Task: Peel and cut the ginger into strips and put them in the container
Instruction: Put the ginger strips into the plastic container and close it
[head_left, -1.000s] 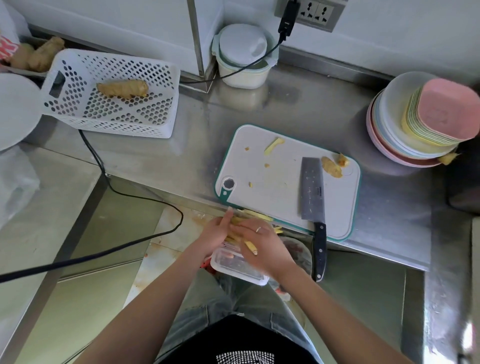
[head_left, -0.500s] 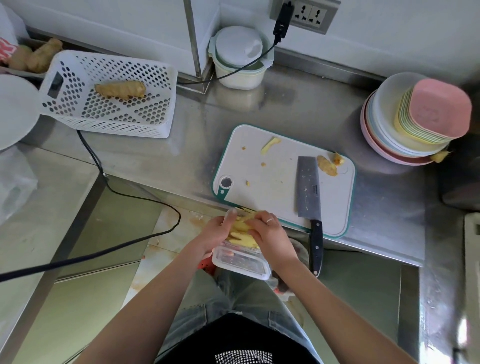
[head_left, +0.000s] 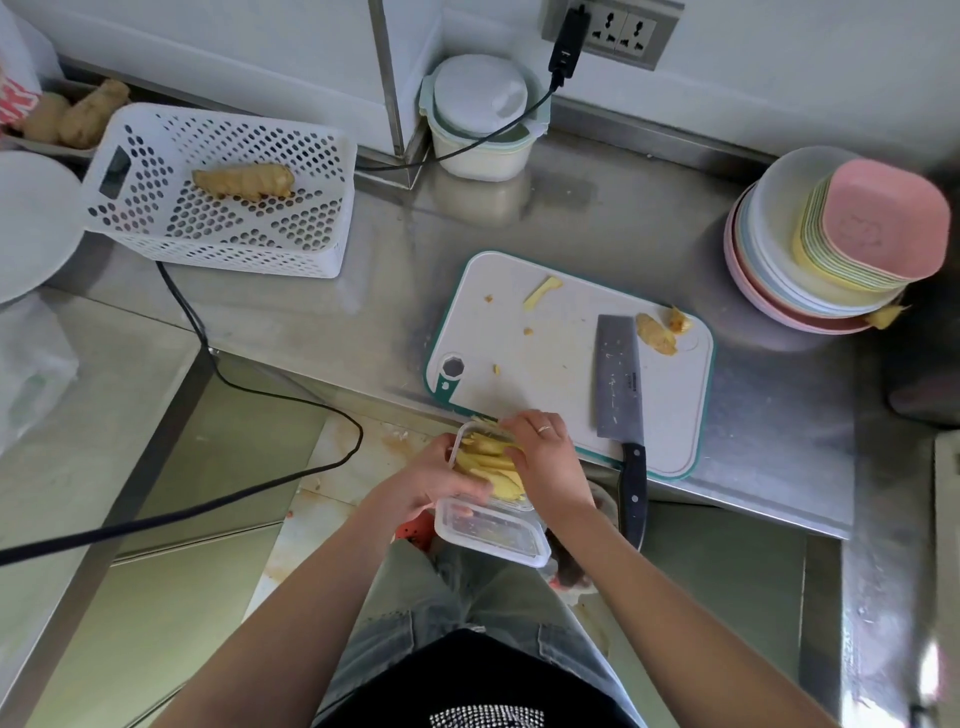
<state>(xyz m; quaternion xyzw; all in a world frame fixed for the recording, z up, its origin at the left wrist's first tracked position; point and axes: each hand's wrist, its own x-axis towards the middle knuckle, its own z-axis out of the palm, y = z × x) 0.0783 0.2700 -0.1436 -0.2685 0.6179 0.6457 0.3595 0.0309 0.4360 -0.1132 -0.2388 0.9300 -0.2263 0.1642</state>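
A clear plastic container (head_left: 493, 532) is held just below the counter's front edge, tilted toward the white cutting board (head_left: 550, 374). My left hand (head_left: 434, 483) grips its left side. A heap of pale yellow ginger strips (head_left: 491, 465) lies in its upper end. My right hand (head_left: 548, 457), with a ring on one finger, curls over those strips at the board's near edge. On the board lie a cleaver (head_left: 617, 384), two ginger offcuts (head_left: 657, 335), one loose strip (head_left: 543, 292) and a few crumbs. A whole ginger root (head_left: 244, 181) rests in the white basket (head_left: 218, 244).
Stacked bowls and plates (head_left: 831, 244) stand at the right, with a ginger scrap beside them. A lidded tub (head_left: 483, 119) sits by the wall under a socket. A black cable (head_left: 234, 374) runs over the counter edge. More ginger roots (head_left: 72, 119) lie far left.
Both hands and the container have come closer to the board's edge. More ginger strips have gathered in the container under my right hand. The knife has not moved.
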